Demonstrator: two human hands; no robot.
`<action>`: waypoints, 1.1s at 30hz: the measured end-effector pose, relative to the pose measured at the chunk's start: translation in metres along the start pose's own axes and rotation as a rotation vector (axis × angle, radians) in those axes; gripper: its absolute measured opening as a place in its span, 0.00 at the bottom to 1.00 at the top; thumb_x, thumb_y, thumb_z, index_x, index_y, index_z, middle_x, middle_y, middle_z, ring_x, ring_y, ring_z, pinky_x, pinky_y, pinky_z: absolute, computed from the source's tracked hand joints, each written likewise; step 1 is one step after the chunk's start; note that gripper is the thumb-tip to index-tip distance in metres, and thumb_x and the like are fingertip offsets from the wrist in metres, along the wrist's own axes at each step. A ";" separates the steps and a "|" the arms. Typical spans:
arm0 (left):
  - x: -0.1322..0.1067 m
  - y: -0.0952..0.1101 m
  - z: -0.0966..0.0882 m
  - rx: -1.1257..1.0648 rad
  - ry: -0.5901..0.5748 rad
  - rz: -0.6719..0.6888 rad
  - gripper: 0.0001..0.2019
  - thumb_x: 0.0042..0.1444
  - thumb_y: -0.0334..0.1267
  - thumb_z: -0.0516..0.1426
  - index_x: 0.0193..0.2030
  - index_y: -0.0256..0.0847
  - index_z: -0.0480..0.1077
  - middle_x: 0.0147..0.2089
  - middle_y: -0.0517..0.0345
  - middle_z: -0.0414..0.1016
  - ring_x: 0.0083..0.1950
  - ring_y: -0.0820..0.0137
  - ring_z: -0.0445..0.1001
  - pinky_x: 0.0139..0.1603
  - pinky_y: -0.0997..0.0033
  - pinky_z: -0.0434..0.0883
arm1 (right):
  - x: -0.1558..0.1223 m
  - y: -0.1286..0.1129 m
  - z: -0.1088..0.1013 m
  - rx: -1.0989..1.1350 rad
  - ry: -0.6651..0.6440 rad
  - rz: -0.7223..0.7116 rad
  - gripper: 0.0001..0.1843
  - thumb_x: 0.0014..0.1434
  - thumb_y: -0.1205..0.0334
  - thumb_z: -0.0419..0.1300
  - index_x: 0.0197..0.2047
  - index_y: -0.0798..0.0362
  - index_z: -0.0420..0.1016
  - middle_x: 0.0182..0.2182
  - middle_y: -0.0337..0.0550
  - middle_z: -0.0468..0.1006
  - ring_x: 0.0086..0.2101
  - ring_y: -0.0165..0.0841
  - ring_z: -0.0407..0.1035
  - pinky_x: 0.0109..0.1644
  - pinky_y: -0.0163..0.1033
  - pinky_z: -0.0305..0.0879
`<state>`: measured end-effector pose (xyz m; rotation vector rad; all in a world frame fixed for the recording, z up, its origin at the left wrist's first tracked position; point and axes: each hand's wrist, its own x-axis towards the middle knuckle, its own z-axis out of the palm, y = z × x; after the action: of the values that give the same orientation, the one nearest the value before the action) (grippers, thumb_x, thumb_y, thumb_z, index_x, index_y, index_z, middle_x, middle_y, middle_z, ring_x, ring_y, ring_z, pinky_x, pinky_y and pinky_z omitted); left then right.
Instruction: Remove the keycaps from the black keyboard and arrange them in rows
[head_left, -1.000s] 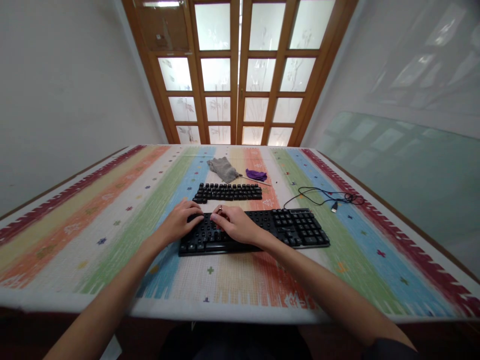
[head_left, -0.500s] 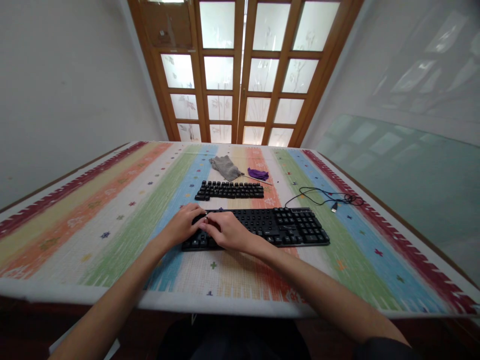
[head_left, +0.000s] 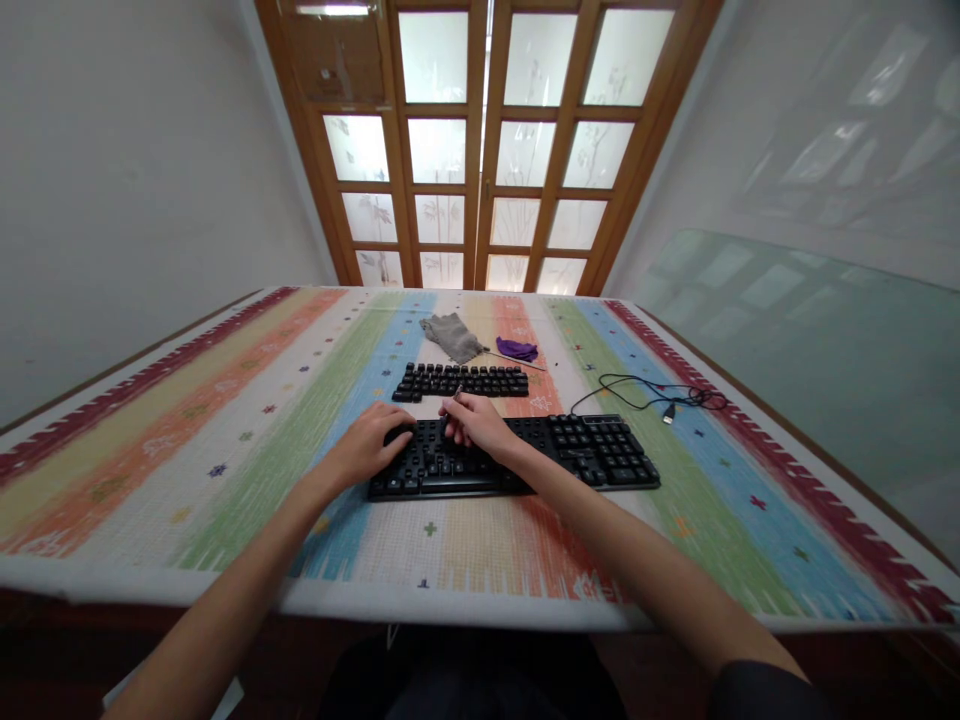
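A black keyboard (head_left: 570,455) lies across the striped cloth in front of me. My left hand (head_left: 365,452) rests on its left end, fingers curled down onto the keys. My right hand (head_left: 477,422) hovers over the keyboard's upper middle rows, fingers pinched on a small thin metal tool whose tip points up. Beyond the keyboard sits a block of loose black keycaps (head_left: 461,381) laid out in rows.
A grey cloth (head_left: 451,335) and a purple cloth (head_left: 517,348) lie at the far side, with a thin stick between them. The keyboard's cable (head_left: 651,393) coils at the right, its USB plug free. Wooden glazed doors stand behind the table (head_left: 187,440).
My right hand moved from the keyboard's left part, beside my left hand, up and right toward the top row. My left hand stayed on the left end.
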<state>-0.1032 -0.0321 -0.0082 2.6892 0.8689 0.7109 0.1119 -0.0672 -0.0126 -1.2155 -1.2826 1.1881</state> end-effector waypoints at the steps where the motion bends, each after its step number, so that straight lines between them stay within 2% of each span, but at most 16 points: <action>1: 0.000 0.002 -0.003 -0.023 -0.001 0.008 0.10 0.58 0.37 0.56 0.45 0.42 0.75 0.45 0.52 0.78 0.49 0.61 0.73 0.54 0.57 0.69 | -0.002 0.000 -0.003 0.029 -0.028 -0.015 0.17 0.60 0.50 0.59 0.30 0.55 0.71 0.15 0.34 0.72 0.13 0.23 0.62 0.14 0.27 0.51; 5: 0.001 0.014 -0.011 -0.123 -0.078 0.039 0.17 0.54 0.38 0.59 0.51 0.43 0.73 0.49 0.53 0.78 0.49 0.62 0.74 0.53 0.60 0.71 | -0.015 -0.004 -0.015 0.069 -0.083 -0.092 0.19 0.58 0.45 0.60 0.35 0.55 0.71 0.19 0.34 0.73 0.14 0.24 0.64 0.15 0.27 0.56; 10: 0.011 0.024 -0.007 -0.160 -0.067 0.038 0.12 0.58 0.45 0.59 0.46 0.44 0.76 0.44 0.54 0.79 0.47 0.63 0.75 0.52 0.61 0.71 | -0.026 -0.013 -0.021 0.042 -0.070 -0.226 0.19 0.58 0.44 0.60 0.37 0.54 0.70 0.22 0.33 0.72 0.14 0.23 0.63 0.16 0.28 0.58; 15: 0.023 0.025 -0.003 -0.149 -0.040 0.057 0.10 0.58 0.42 0.61 0.44 0.43 0.78 0.41 0.54 0.79 0.45 0.64 0.75 0.49 0.62 0.71 | -0.035 -0.018 -0.022 -0.015 -0.051 -0.310 0.17 0.61 0.47 0.58 0.38 0.54 0.71 0.24 0.34 0.72 0.15 0.22 0.62 0.18 0.29 0.58; 18: 0.027 0.027 -0.002 -0.164 0.023 0.050 0.09 0.57 0.40 0.61 0.43 0.44 0.79 0.38 0.55 0.78 0.40 0.67 0.74 0.45 0.65 0.70 | -0.038 -0.018 -0.023 -0.031 0.018 -0.336 0.17 0.62 0.47 0.57 0.37 0.54 0.71 0.23 0.33 0.71 0.16 0.21 0.61 0.19 0.29 0.57; 22: 0.032 0.026 0.003 -0.290 0.153 0.005 0.09 0.56 0.41 0.62 0.42 0.43 0.80 0.36 0.57 0.76 0.32 0.73 0.70 0.38 0.70 0.68 | -0.041 -0.017 -0.026 0.013 0.132 -0.368 0.19 0.63 0.45 0.56 0.39 0.54 0.69 0.22 0.33 0.70 0.16 0.22 0.62 0.18 0.29 0.56; 28: 0.045 0.019 0.014 -0.653 0.339 -0.130 0.15 0.51 0.47 0.65 0.40 0.39 0.79 0.31 0.57 0.74 0.31 0.73 0.68 0.33 0.72 0.66 | -0.047 -0.018 -0.025 0.075 0.256 -0.410 0.20 0.63 0.43 0.55 0.41 0.53 0.69 0.23 0.33 0.71 0.16 0.22 0.62 0.18 0.29 0.56; 30: 0.051 0.017 0.017 -0.776 0.403 -0.182 0.19 0.49 0.51 0.66 0.40 0.38 0.78 0.33 0.55 0.75 0.32 0.72 0.69 0.33 0.72 0.67 | -0.050 -0.018 -0.023 0.064 0.288 -0.429 0.19 0.64 0.43 0.55 0.41 0.53 0.68 0.25 0.34 0.71 0.16 0.22 0.62 0.18 0.29 0.57; 33: 0.058 0.014 0.018 -0.783 0.460 -0.238 0.22 0.49 0.54 0.65 0.43 0.37 0.77 0.36 0.53 0.77 0.33 0.71 0.71 0.34 0.70 0.69 | -0.055 -0.016 -0.021 0.022 0.265 -0.439 0.18 0.65 0.45 0.54 0.42 0.52 0.69 0.26 0.34 0.72 0.17 0.22 0.63 0.19 0.29 0.57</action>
<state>-0.0459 -0.0096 0.0031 1.7308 0.7627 1.3055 0.1336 -0.1216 0.0036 -0.9711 -1.2480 0.6984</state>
